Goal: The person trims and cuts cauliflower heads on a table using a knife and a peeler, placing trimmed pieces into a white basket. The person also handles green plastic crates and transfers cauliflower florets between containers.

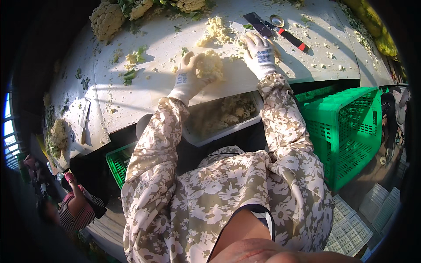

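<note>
My left hand [186, 79], in a white glove bearing blue writing, is curled around the left side of a cauliflower piece [212, 65] at the table's near edge. My right hand [260, 54], gloved alike, lies palm down to the right of it. Just beyond its fingers is a dark, flat blade [258, 24]; whether the hand grips its handle is hidden. Beside the blade lie a tool with a red and black handle [293, 39] and a small round metal dish [277, 20]. A heap of cauliflower crumbs [217, 29] sits past both hands.
Whole cauliflower heads [107, 21] stand at the far left. A knife [85, 121] lies on the white table [131, 102]. Below the edge are a white tub [227, 128] of florets and green crates [342, 131]. A person [77, 203] is at lower left.
</note>
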`<control>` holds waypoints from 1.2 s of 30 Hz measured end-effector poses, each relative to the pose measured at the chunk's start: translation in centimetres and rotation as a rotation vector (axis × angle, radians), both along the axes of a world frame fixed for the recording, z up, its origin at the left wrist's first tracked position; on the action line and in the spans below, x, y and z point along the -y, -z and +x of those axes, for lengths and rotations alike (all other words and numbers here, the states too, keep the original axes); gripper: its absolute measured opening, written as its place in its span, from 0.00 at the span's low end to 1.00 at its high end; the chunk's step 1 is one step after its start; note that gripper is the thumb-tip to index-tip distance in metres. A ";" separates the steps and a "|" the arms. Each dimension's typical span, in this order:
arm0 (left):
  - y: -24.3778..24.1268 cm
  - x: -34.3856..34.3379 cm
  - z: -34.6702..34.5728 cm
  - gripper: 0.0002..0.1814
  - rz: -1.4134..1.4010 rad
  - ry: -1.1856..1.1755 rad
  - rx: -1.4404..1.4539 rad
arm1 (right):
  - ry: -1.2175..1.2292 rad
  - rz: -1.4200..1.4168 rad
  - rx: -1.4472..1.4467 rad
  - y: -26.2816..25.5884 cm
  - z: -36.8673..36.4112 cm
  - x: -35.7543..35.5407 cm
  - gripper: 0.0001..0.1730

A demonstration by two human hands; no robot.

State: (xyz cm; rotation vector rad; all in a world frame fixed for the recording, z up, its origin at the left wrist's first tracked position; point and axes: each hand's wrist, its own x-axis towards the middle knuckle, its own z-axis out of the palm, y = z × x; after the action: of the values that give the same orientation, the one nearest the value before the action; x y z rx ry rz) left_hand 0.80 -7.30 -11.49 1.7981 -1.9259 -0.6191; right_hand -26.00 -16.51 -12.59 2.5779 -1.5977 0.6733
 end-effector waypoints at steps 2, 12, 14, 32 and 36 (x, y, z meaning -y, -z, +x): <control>-0.5 -0.6 -0.6 0.45 0.034 0.000 -0.120 | 0.382 0.113 0.108 1.5 -3.8 2.5 0.25; 0.7 -1.1 -4.0 0.59 -0.013 -0.339 -0.073 | 0.280 0.470 -0.156 0.3 -3.5 4.0 0.28; 0.7 -0.6 -3.1 0.58 -0.170 -0.217 0.113 | 0.173 0.558 0.182 -0.5 -4.3 4.2 0.26; 3.1 -5.2 -1.9 0.33 0.148 -0.100 -1.717 | -0.011 1.172 1.249 -1.8 10.1 -8.9 0.57; 0.9 -6.7 -0.8 0.53 0.141 -0.200 -1.573 | -0.165 1.330 1.331 -0.6 9.7 -11.2 0.54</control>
State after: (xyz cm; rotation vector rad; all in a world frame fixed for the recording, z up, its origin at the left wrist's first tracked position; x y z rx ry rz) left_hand -0.05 -0.60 -12.37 0.8557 -0.6012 -1.4687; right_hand -16.26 -5.32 -12.00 3.1557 -2.9039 2.3824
